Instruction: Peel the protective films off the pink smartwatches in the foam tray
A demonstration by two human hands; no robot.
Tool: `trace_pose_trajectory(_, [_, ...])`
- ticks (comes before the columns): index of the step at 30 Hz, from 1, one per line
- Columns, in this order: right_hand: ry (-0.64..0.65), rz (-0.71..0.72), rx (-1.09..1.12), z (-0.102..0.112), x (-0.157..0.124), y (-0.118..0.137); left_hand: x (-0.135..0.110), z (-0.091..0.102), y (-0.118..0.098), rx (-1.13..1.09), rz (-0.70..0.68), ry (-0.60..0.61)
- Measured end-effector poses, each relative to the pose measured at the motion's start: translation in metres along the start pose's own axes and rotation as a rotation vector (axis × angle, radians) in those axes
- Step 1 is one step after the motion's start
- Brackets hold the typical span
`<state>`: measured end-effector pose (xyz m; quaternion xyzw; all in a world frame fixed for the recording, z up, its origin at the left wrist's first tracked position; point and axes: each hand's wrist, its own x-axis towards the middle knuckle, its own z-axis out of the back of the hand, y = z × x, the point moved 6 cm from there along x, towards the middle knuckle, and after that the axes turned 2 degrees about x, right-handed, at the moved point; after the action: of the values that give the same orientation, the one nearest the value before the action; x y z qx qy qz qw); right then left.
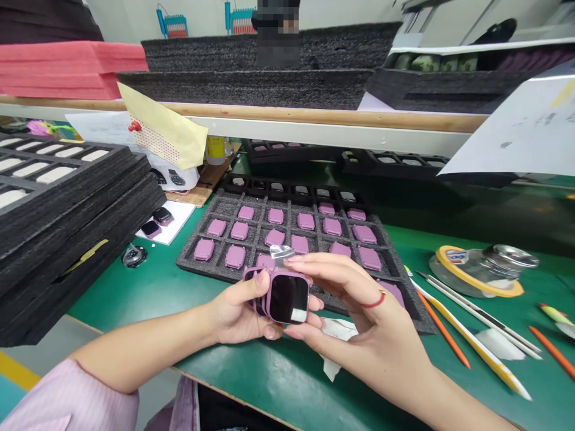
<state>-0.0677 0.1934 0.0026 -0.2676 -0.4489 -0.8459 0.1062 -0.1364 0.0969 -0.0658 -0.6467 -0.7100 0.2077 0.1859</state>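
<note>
My left hand (pixel 242 314) is wrapped around a few purple smartwatch bodies stacked face to back, its thumb pressing on their top left edges. The front smartwatch body (pixel 287 298) shows a black screen with a small white patch in its lower right corner. With the fingers at its top edge and the thumb at its lower edge, my right hand (pixel 359 305) grips this front one. A piece of clear film (pixel 282 254) sticks up above it, by the right fingertips. Behind both hands lies a black foam tray (pixel 191 258) holding purple smartwatch bodies in its compartments.
Stacked foam trays (pixel 81 221) rise at the left, near two watches on white paper (pixel 177 230). On the right are a glass jar (pixel 476 272), a yellow-white tool (pixel 480 347) and orange sticks (pixel 444 329). Crumpled white paper (pixel 335 350) lies under my right hand; a shelf (pixel 287 129) spans the back.
</note>
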Motion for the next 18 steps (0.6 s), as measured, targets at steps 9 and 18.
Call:
trace_pose_trajectory(9, [-0.34,0.002,0.1,0.032,-0.003,0.006,0.001,-0.004,-0.002,0.037,-0.034,0.038])
trace_pose_trajectory(18, [-0.01,0.115,-0.198,0.019,-0.026,0.027,0.0,0.007,0.001,0.056,-0.015,-0.113])
